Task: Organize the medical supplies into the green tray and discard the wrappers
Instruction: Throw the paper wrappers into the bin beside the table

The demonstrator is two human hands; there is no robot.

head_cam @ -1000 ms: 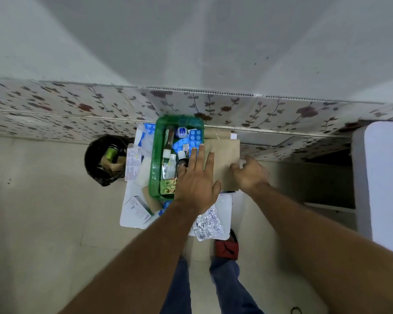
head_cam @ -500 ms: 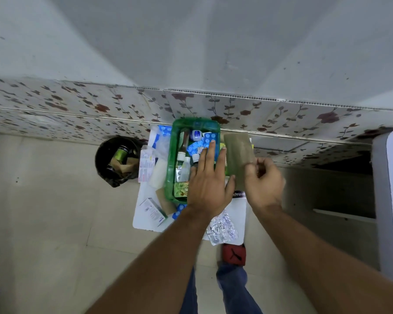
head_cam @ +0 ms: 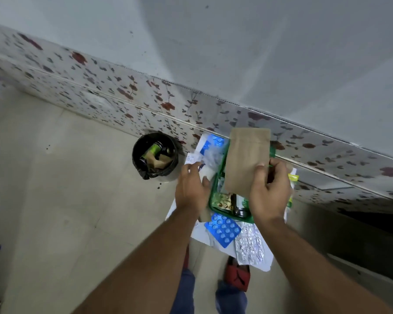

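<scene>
My right hand (head_cam: 269,191) grips a brown paper envelope (head_cam: 246,159) by its lower right corner and holds it lifted above the green tray (head_cam: 211,200), hiding most of the tray. Bottles and packets show in the tray's near end. My left hand (head_cam: 191,189) hovers just left of the tray over white packets, fingers apart, holding nothing I can see. A blue blister pack (head_cam: 222,227) and a silver foil strip (head_cam: 250,245) lie on the white table (head_cam: 264,264) in front of the tray.
A black bin (head_cam: 154,155) with a green-labelled bottle and brown paper in it stands on the floor left of the table. Another blue blister pack (head_cam: 214,140) lies behind the tray. A floral wall panel runs behind. My feet are below the table.
My right hand has lifted the brown envelope up off the table and over the tray. My left hand has come off the tray to its left side. The camera view has tilted.
</scene>
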